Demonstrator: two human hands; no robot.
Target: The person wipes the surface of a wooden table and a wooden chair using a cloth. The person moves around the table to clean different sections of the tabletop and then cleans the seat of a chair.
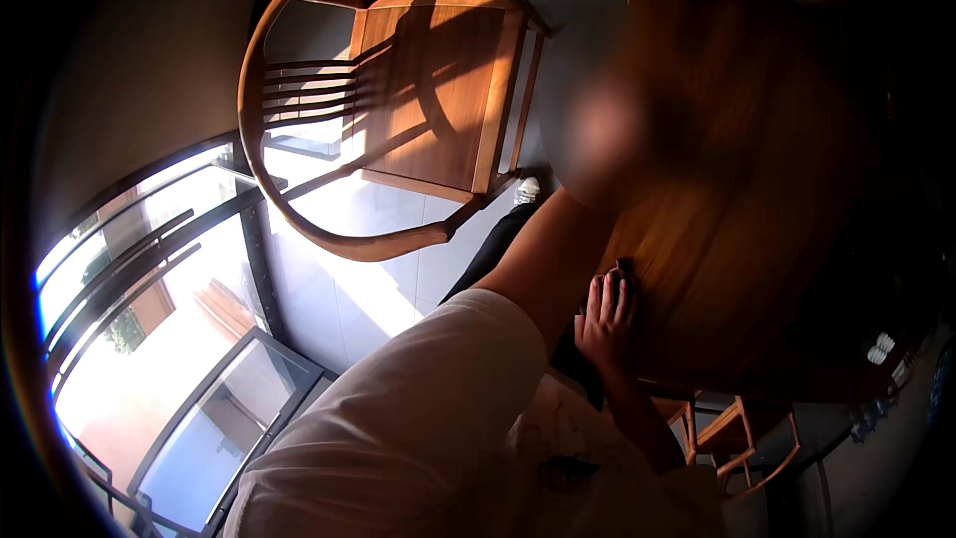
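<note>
My left arm, in a pale short sleeve, reaches up the picture over the table's edge. A round blurred patch covers my left hand (606, 119), so its fingers and anything in them cannot be made out. My right hand (609, 317) is at the near-left edge of the dark wooden table (717, 239), back of the hand up. Its fingers lie slightly apart over a small dark object (621, 267), too shadowed to name; whether they grip it is unclear.
A wooden armchair (433, 90) with a curved rail stands left of the table. Below it are a bright window (172, 299) and a grey-framed pane (224, 418). More wooden chairs (736, 433) stand at the lower right. Small white items (881, 348) show near the table's far right.
</note>
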